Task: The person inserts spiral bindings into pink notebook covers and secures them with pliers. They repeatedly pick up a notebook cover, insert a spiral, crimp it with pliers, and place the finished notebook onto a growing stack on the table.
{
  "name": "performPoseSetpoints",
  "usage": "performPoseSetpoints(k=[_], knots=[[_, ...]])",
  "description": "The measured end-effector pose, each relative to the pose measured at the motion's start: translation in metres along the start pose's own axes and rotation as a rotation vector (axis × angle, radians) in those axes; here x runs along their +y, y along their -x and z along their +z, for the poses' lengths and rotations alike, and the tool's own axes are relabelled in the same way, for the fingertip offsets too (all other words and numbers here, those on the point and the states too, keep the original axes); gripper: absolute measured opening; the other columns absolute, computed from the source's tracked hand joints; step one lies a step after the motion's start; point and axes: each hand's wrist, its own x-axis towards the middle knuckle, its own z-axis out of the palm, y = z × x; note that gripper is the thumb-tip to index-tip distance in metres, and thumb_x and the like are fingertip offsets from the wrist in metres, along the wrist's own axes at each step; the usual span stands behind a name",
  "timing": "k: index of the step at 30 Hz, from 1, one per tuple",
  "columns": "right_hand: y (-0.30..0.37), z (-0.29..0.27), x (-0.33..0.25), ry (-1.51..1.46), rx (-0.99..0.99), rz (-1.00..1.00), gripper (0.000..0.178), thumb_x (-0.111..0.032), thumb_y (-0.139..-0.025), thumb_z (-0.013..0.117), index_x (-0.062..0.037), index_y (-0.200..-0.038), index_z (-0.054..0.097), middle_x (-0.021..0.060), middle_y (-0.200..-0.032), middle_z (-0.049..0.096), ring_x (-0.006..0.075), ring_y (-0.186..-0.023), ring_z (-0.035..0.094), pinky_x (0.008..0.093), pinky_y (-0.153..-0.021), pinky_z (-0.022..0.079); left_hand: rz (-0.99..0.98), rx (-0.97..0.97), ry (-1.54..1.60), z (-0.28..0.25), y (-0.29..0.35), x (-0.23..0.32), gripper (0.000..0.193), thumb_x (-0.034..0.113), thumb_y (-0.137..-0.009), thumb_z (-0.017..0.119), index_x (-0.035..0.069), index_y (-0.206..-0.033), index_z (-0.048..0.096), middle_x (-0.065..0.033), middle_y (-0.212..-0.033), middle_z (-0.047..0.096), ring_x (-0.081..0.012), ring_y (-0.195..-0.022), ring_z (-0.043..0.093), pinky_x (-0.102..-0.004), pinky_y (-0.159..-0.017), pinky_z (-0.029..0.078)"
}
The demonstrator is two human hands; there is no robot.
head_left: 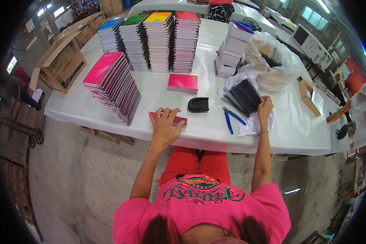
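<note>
At the table's front edge, my left hand (pixel 165 126) lies over a small pink notebook (pixel 179 120), fingers spread across its cover and thumb by its right end. My right hand (pixel 265 106) pinches the right end of a pile of black spiral binding coils (pixel 243 99), which rests on crumpled white wrapping. Whether it has one coil or several cannot be seen. Between the hands lie blue-handled cutting pliers (pixel 232 119), jaws apart, and a black rounded holder (pixel 198 105). Several pink notebooks (pixel 183 83) make a low stack just beyond.
A leaning stack of pink spiral notebooks (pixel 113 85) stands left. Behind rise tall blue, green, yellow and red notebook stacks (pixel 160 42). Unbound stacks (pixel 234 46) and a clear plastic bag (pixel 270 61) occupy the back right. Cardboard boxes (pixel 63 67) flank the white table (pixel 297 134).
</note>
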Motion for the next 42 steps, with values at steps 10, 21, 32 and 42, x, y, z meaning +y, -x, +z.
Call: performPoseSetpoints(k=[10, 21, 32, 42], knots=[[0.011, -0.070, -0.099, -1.347, -0.273, 0.331, 0.016, -0.014, -0.097, 0.063, -0.0031, -0.108, 0.064, 0.0027, -0.096, 0.065, 0.0106, -0.087, 0.060, 0.0269, -0.081, 0.050, -0.052, 0.286, -0.087, 0.035, -0.001, -0.001, 0.041, 0.044, -0.071, 0.082, 0.012, -0.088, 0.064, -0.0035, -0.099, 0.055, -0.0309, -0.110, 0.045, -0.0641, -0.100, 0.027], [0.112, -0.049, -0.236, -0.886, -1.004, -0.132, 0.020, -0.009, -0.093, 0.065, -0.0028, -0.112, 0.061, 0.0049, -0.088, 0.065, 0.0118, -0.084, 0.061, 0.0267, -0.076, 0.049, -0.091, 0.291, -0.018, 0.036, -0.003, -0.002, 0.036, 0.039, -0.067, 0.081, 0.015, -0.087, 0.065, 0.0002, -0.094, 0.057, -0.0284, -0.109, 0.047, -0.0729, -0.100, 0.024], [0.132, -0.036, -0.249, -0.880, -0.839, -0.298, 0.017, -0.008, -0.090, 0.066, -0.0017, -0.105, 0.064, 0.0120, -0.093, 0.067, 0.0220, -0.085, 0.063, 0.0324, -0.075, 0.049, -0.019, 0.263, 0.021, 0.039, -0.011, -0.007, 0.029, 0.035, -0.067, 0.083, 0.019, -0.088, 0.071, 0.0054, -0.091, 0.060, -0.0247, -0.106, 0.048, -0.0616, -0.099, 0.026], [0.130, -0.042, -0.251, -0.883, -0.780, -0.360, 0.018, -0.003, -0.084, 0.069, -0.0028, -0.101, 0.065, 0.0092, -0.088, 0.060, 0.0216, -0.084, 0.060, 0.0324, -0.074, 0.047, 0.031, 0.113, 0.110, 0.020, -0.011, -0.012, 0.024, 0.035, -0.079, 0.074, 0.022, -0.098, 0.073, 0.0042, -0.096, 0.058, -0.0230, -0.108, 0.046, -0.0574, -0.100, 0.024]])
